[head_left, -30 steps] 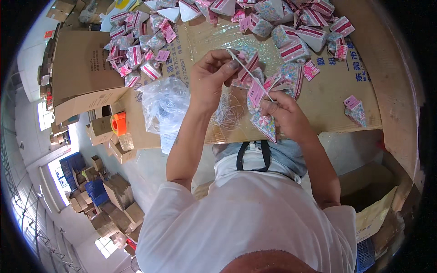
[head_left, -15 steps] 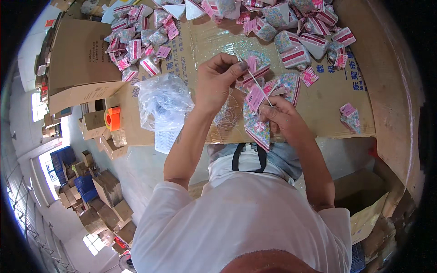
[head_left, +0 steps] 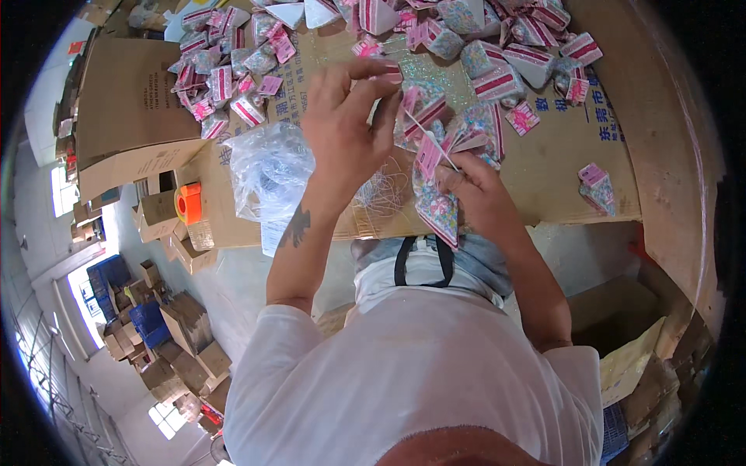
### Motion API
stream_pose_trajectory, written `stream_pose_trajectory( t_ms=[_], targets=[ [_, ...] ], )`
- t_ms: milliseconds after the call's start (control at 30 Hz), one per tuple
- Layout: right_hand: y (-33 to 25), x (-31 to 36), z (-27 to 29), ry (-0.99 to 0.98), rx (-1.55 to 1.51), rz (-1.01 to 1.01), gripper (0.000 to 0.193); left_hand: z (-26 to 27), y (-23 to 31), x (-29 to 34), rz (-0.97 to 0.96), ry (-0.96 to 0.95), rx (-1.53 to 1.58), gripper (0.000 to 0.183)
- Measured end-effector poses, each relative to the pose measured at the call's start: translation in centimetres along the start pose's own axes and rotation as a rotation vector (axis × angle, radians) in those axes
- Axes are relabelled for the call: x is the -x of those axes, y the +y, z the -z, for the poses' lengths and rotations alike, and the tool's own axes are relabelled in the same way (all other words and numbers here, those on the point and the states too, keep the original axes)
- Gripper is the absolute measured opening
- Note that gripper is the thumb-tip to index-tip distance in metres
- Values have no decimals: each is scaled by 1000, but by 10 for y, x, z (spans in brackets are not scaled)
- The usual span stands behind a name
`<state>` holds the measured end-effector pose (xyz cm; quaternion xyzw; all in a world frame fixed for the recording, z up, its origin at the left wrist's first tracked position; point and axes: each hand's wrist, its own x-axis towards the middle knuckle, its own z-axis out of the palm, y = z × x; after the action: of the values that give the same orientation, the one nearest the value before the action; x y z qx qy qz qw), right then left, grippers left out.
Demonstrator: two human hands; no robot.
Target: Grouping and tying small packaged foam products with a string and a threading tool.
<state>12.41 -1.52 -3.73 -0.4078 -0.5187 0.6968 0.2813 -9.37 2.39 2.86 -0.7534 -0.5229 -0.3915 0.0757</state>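
Observation:
My right hand (head_left: 478, 194) is closed in a pinch on a pink tag (head_left: 430, 158), with a white cord (head_left: 422, 128) running up and left from it. Around those fingers lie several wedge-shaped, cake-slice-like pieces speckled in pastel colours; one speckled wedge (head_left: 437, 213) hangs point-down at the table's front edge. My left hand (head_left: 350, 124) is raised just left of the cord's upper end, thumb and forefinger apart, and nothing shows between them. Near its wrist lies a tangle of thin clear thread (head_left: 381, 190).
A cardboard-covered table (head_left: 544, 190) bears a heap of similar wedges (head_left: 497, 66) at the back and another pile (head_left: 225, 70) at back left. A crumpled clear plastic bag (head_left: 268, 171) lies left, near an orange tape roll (head_left: 188, 203). One single tagged wedge (head_left: 598, 194) lies right.
My left hand has let go of the white cord and moved up and left, its fingers spreading. My right hand keeps its pinch on the tag, nearly in place.

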Motion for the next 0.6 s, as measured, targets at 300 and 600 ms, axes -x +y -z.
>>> stream_pose_trajectory(
  t_ms=[300,600],
  targets=[
    [-2,-8,8,6,-54,-59,26,-1,14,58,619,143,648,15],
    [-14,-14,15,-59,39,-22,24,-7,65,102,588,-116,803,9]
  ],
)
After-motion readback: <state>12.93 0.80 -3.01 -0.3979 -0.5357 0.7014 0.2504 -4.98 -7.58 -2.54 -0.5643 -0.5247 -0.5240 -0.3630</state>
